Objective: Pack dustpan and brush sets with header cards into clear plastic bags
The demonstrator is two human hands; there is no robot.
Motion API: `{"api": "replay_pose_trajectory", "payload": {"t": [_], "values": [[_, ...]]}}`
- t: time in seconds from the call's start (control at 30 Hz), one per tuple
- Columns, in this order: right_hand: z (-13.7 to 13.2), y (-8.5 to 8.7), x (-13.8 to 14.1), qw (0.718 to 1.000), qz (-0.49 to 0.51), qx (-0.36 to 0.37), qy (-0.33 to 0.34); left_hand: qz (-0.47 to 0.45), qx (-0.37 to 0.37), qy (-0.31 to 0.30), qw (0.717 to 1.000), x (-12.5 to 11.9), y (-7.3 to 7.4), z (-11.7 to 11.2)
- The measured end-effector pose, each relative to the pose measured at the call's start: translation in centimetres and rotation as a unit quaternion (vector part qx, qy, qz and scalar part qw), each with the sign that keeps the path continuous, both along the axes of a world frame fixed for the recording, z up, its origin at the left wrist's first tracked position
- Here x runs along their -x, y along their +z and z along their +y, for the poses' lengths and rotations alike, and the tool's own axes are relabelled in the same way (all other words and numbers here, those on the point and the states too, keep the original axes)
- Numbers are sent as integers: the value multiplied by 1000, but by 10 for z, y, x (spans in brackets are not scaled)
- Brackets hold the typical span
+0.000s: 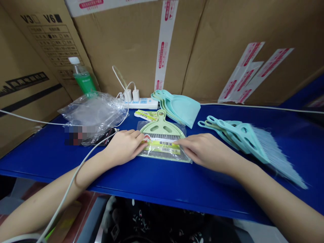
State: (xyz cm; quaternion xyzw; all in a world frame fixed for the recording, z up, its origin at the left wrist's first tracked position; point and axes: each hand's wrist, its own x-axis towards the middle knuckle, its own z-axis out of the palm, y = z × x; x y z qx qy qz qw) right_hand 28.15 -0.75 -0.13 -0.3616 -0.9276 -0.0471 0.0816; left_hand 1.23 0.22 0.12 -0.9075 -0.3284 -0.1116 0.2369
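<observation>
On the blue table in front of me lies a pale green dustpan and brush set (155, 129) in a clear plastic bag, a yellow and white label strip (162, 143) across its bristles. My left hand (127, 145) is closed at the bag's left edge, thumb over the label's end. At the right edge my right hand (202, 150) grips the bag, its index finger on the label; its other fingers are partly hidden. Several mint and green hand brushes (243, 136) are stacked to the right. Behind the set is a stack of dustpans (183, 106) in similar colours.
More label strips (145, 115) lie behind the bagged set. Clear plastic bags (93, 113) are piled at the left, near a bottle with a green label (84, 80). A power strip (144, 103) with plugged chargers sits against large cardboard boxes (126, 47). A white cable (83, 162) crosses my left arm.
</observation>
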Motion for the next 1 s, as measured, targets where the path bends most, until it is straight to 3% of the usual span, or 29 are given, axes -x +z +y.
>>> {"api": "replay_pose_trajectory", "payload": {"t": [0.6, 1.0], "values": [[0, -2, 1, 1000, -17, 1, -4, 34, 42, 12, 998, 0, 0, 0], [1, -4, 0, 1000, 8, -4, 2, 34, 6, 8, 999, 0, -1, 2]]}}
